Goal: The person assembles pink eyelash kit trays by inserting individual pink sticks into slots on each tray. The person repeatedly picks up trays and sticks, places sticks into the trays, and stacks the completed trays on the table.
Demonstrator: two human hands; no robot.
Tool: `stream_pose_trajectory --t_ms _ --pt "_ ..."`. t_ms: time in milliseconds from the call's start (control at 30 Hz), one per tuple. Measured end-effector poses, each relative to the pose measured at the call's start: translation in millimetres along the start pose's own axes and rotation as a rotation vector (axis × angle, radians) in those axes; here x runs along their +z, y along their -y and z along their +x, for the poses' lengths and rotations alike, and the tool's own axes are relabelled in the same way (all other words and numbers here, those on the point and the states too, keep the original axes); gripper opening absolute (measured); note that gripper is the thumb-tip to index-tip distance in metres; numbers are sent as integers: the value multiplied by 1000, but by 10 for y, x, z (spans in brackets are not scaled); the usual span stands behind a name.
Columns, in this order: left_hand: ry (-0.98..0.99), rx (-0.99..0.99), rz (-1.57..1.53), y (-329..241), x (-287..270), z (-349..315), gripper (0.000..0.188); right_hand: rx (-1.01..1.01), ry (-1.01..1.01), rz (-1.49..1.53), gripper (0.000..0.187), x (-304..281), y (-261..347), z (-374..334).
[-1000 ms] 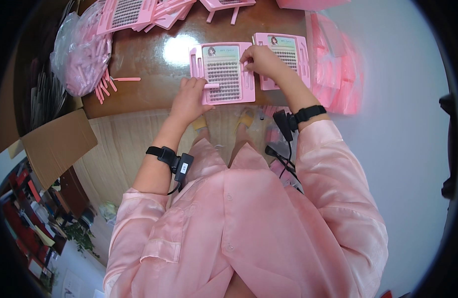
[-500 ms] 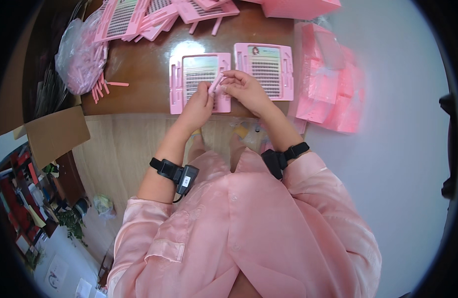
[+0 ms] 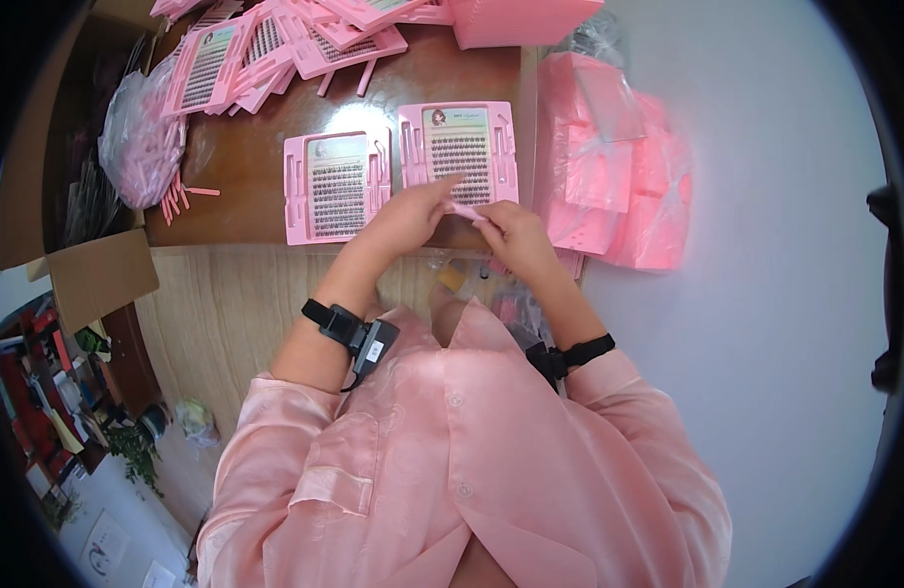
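My left hand [image 3: 413, 214] and my right hand [image 3: 515, 238] meet over the near edge of the table, both closed on a slim pink tube [image 3: 464, 211]. One end sits in my left fingers, the other in my right. Just beyond them lies the right-hand eyelash tray [image 3: 510, 157], pink with rows of dark lash clusters; my left hand covers part of its lower edge. To the left, a second eyelash tray [image 3: 296, 201] of the same kind lies flat, its lower right corner close to my left wrist.
A heap of eyelash trays [image 3: 266, 44] covers the back left of the brown table [image 3: 236, 176]. A clear bag of pink tubes [image 3: 143, 147] spills a few at the left, beside a cardboard box [image 3: 99, 265]. Wrapped pink packs [image 3: 618, 186] stand at the right, a pink box [image 3: 520, 20] behind.
Both hands have shifted with the pink tube from the left eyelash tray to the near edge of the right one. The whole view has swung slightly, so the trays appear further left.
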State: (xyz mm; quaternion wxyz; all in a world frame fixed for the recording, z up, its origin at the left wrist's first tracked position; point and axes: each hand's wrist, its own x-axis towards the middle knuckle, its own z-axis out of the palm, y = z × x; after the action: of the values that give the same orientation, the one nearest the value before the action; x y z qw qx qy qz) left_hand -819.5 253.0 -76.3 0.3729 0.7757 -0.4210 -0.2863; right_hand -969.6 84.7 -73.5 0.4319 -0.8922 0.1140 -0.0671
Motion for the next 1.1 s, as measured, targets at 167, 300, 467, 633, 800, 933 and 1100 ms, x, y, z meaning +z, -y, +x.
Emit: stream_pose_trajectory --t_ms 167,300,467,633,800,933,1100 --pt "-194 -91 454 128 64 -66 85 282 -328 -167 28 51 -346 152" --pt "-29 -201 590 266 79 -149 102 233 -354 -299 29 182 -534 399" --pt "8 -137 570 413 36 -170 103 201 -264 -484 28 338 -641 449" --pt "31 13 448 554 -186 -194 92 277 -123 -625 23 331 -474 485" --pt "-311 26 275 887 -810 -168 50 302 -294 -585 22 498 -26 1104" --pt "-492 -204 256 1287 -1362 112 37 371 -228 -258 30 1243 266 2089" --pt "-534 -378 7 1578 -1752 663 44 532 -263 -405 34 1801 428 2729"
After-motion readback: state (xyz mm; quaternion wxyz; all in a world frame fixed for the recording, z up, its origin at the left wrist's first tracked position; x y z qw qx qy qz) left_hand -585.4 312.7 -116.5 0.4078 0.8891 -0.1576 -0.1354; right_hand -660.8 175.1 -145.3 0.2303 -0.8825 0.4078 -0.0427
